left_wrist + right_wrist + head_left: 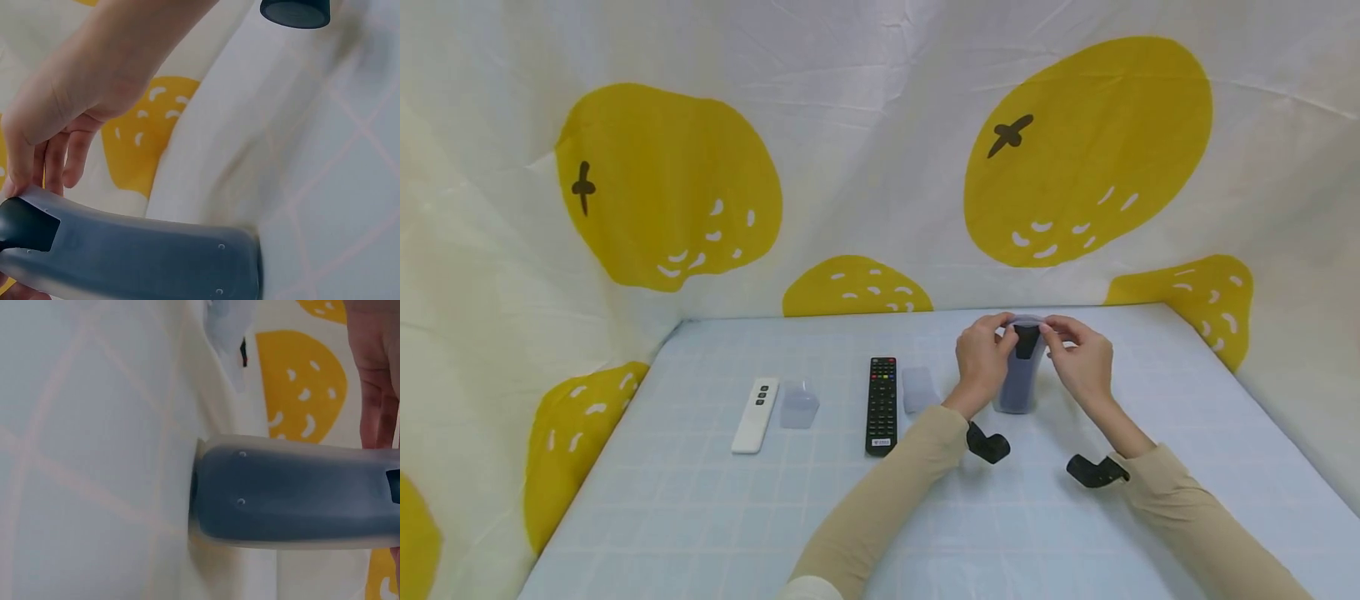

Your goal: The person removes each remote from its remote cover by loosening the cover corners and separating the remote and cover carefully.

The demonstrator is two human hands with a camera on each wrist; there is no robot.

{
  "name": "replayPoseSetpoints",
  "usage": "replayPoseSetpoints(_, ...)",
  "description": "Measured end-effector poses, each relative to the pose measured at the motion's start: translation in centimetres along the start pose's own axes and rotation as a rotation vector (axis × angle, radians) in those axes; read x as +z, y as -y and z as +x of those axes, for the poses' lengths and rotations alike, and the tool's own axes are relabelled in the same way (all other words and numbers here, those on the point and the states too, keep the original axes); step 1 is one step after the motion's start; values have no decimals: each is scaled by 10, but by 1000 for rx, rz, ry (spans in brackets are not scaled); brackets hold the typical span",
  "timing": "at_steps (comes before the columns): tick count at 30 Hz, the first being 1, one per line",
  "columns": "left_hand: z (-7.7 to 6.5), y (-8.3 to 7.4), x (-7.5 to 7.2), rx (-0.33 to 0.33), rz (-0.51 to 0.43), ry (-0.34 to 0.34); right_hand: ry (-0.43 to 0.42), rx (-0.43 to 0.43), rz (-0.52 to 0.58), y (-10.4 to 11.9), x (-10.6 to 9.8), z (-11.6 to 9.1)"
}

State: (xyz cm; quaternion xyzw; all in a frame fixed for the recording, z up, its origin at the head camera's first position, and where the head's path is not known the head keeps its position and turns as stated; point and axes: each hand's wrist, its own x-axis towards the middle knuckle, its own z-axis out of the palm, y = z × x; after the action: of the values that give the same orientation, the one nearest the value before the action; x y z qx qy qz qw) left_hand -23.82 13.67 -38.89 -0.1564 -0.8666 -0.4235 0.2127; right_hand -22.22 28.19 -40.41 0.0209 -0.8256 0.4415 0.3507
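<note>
A dark, long item [1026,342], its kind not clear, stands upright on the table inside a translucent sleeve [1017,392]. At the sleeve's top, my left hand [983,357] pinches the left edge between thumb and fingers. Opposite it, my right hand [1086,362] pinches the right edge. A dark, uncovered part shows through an opening near the top of the sleeve [150,250]. In the right wrist view the lower end of the sleeve [281,494] rests on the cloth.
Left of the hands lie a black remote control [881,408] and a white remote control [756,417]. Beside each is a translucent sleeve, one near the black remote [918,390], another near the white [799,406]. A patterned curtain [880,167] hangs behind the table [685,517].
</note>
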Motion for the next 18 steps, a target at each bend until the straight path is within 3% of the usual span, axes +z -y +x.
replayPoseSetpoints(12, -3, 2, -4, -30, -29, 29, 42, -59, -29, 4, -10, 0)
replayPoseSetpoints(18, -4, 2, -7, -14, -43, 40, 58, -75, -37, 8, -13, -1)
